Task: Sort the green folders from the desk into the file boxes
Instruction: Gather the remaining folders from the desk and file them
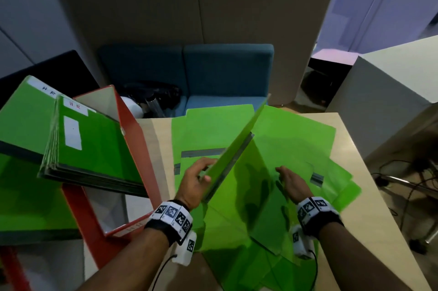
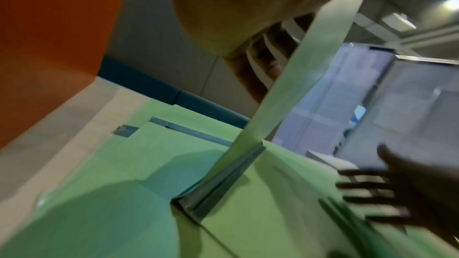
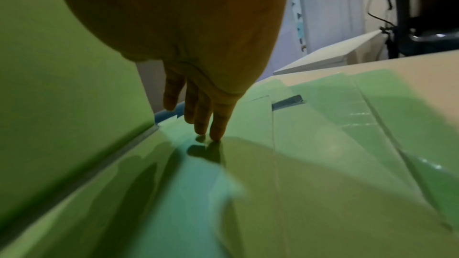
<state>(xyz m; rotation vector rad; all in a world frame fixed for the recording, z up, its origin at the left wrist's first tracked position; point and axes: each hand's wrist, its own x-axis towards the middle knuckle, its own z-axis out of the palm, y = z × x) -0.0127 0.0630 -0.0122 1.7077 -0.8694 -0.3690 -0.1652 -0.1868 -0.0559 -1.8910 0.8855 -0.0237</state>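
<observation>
Your two forearms are reaching in from the bottom of the head view, each wearing a wristband with black-and-white markers. Your left hand (image 1: 194, 178) is gripping the raised cover of an open green folder (image 1: 239, 146), thumb on the near face and fingers curling behind it, so this grip is closed on the folder. That cover is standing tilted up from its grey spine, while the other half is lying flat on the pile. Your right hand (image 1: 291, 181) is resting with fingers extended on the flat half; in the right wrist view the fingertips (image 3: 216, 134) are touching the green sheet, so this grip is open and holding nothing.

Under both hands, loose green folders (image 1: 308, 129) are lying spread and overlapping across the pale tabletop (image 1: 350, 139), some showing grey spine strips.

To your left, a red file box (image 1: 132, 129) is standing open at the tabletop's edge, with a stack of green folders marked "HR" (image 1: 92, 146) leaning across its top. More green folders are lying further left. Beyond the tabletop, a blue sofa (image 1: 227, 70) is sitting against the wall.
</observation>
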